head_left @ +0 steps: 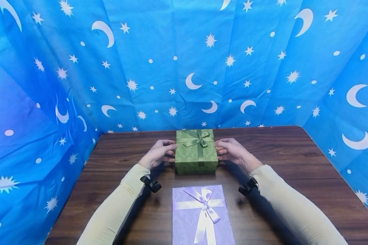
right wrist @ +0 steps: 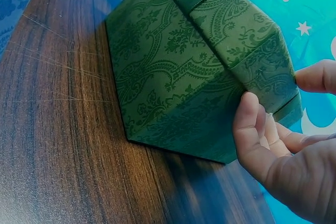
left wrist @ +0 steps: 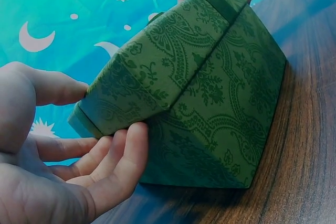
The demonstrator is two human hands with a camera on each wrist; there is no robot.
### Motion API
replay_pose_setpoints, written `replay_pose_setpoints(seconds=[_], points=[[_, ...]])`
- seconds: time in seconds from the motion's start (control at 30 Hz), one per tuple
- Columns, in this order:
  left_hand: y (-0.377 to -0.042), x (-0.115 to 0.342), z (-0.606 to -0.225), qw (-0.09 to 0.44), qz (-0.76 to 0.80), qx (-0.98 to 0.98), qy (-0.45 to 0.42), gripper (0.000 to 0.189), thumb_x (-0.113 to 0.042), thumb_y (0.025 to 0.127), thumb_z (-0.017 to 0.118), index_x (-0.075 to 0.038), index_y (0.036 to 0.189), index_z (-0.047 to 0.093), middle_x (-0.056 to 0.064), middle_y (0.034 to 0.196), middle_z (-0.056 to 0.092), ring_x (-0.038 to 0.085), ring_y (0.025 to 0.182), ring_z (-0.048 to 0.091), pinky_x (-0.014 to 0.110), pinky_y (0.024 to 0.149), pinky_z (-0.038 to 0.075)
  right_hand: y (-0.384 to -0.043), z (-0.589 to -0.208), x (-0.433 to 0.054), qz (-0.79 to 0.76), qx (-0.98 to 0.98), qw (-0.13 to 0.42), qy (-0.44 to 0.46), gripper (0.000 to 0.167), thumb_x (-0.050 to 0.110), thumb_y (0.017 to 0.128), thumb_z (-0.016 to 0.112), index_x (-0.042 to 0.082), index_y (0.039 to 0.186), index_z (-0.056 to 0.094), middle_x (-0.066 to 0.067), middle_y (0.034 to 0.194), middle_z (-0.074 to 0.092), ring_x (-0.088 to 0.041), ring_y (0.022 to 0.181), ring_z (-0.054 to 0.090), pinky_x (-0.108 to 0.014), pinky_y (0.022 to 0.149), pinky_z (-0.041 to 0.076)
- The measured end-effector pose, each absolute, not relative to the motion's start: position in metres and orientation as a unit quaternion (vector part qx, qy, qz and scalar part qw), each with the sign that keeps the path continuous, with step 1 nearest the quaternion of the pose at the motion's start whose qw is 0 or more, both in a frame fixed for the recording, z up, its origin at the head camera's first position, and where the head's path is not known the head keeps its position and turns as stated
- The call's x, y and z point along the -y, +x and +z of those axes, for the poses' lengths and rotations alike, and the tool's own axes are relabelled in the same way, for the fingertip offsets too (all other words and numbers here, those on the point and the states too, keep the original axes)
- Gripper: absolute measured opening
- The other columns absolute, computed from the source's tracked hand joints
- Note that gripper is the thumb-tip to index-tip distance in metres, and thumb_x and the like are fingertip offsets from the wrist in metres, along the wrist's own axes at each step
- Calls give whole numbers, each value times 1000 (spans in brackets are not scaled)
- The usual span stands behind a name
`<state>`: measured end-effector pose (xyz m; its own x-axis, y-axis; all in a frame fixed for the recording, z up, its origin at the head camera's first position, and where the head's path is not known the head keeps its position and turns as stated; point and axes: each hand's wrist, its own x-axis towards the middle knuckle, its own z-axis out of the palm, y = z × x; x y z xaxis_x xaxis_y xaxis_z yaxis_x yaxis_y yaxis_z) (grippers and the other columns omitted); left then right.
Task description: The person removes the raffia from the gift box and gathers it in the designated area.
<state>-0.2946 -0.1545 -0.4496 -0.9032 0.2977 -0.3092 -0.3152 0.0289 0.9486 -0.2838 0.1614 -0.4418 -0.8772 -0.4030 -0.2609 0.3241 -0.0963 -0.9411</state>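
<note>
A green patterned gift box point(head_left: 196, 154) with a ribbon bow stands on the table, its lid point(left wrist: 152, 56) fitted over the base. My left hand point(head_left: 160, 153) holds the lid's left side, the thumb near the upper edge and the curled fingers at the lower rim. On the opposite side my right hand point(head_left: 234, 153) grips the lid in the same way, as the right wrist view shows with the fingertips point(right wrist: 249, 103) at the rim. Nearer to me lies a lilac gift box point(head_left: 187, 224) with a pale satin bow, cut off by the frame's bottom edge.
The dark wood-grain table point(head_left: 125, 146) has rounded far corners. Blue cloth point(head_left: 159, 41) printed with moons and stars hangs behind it and along both sides. Black wrist cameras point(head_left: 153, 184) are strapped at both cuffs.
</note>
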Motion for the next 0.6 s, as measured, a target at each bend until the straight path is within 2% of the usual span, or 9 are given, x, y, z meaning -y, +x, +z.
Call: replay_pose_setpoints(seconds=[0.1,0.43,0.6], points=[[-295,155,-449,219,699,-681,-6,43,-12,96,59,4,134,45,10,112,53,16,72,59,34,62,60,-283,-440,-161,-741,-625,244,-33,8,11,98,51,4,98,55,4,69,59,-6,61,56,-29,66,56],[-295,154,-446,216,704,-677,3,43,-11,95,59,6,132,45,8,106,55,15,72,59,34,62,60,-286,-438,-161,-743,-623,242,-33,9,10,98,51,5,96,57,1,73,65,-9,65,62,-30,66,57],[-295,154,-446,218,706,-674,4,44,-11,96,60,6,133,44,8,105,55,15,72,59,35,63,60,-285,-437,-162,-748,-616,243,-34,10,10,98,50,6,93,59,1,72,64,-7,62,60,-30,66,57]])
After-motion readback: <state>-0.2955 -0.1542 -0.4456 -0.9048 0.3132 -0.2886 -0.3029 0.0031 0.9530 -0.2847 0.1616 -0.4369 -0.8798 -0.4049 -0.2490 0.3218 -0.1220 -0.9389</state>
